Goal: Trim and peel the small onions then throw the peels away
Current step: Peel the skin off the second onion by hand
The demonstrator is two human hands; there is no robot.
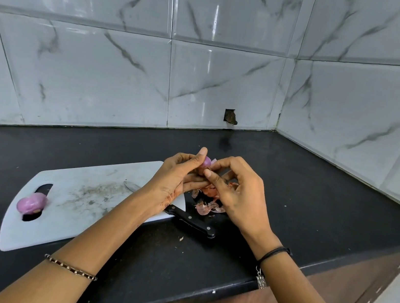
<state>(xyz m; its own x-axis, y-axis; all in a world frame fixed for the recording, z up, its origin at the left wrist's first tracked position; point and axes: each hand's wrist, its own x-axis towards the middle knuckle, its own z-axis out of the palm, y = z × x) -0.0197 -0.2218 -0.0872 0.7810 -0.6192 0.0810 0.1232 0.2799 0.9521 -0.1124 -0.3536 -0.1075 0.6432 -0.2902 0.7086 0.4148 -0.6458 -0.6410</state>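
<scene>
2 onions: held onion (206,162), loose onion (31,202) at left end of 1 board (80,193). 1 knife (191,220), 1 peel pile (208,204), left hand (177,176), right hand (236,195).

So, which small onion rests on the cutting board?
The purple onion by the board's handle slot; left hand and right hand hold the other onion.

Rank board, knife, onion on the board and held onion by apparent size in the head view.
board
knife
onion on the board, then held onion: unsure, it is mostly hidden.
</scene>
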